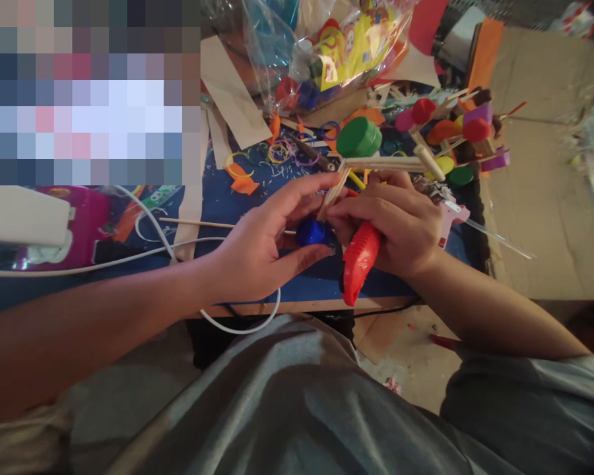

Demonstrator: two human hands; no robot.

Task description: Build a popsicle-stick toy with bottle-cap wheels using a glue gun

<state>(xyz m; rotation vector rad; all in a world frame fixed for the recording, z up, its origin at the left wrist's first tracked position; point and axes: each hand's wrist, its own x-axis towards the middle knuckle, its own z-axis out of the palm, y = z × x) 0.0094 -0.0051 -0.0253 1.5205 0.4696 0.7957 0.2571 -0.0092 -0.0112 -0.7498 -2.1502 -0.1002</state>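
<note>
My left hand (270,237) curls around a small frame of light wooden sticks (332,192), its fingertips at the upper joint. A blue bottle cap (313,232) sits at the frame's lower end, between my left thumb and fingers. Close on the right, my right hand (400,221) is closed around a red tool with a ridged plastic handle (360,260); its working end is hidden. My right fingertips meet the sticks near the cap. Another stick bar (381,162) runs right from the top joint, beside a green bottle cap (359,136).
Behind my hands lie scissors (321,158), rubber bands (280,150), paper scraps and a clear plastic bag (327,53). Wooden models with coloured caps (475,128) stand at right, near cardboard (544,165). A white cable (198,247) crosses the blue table on the left.
</note>
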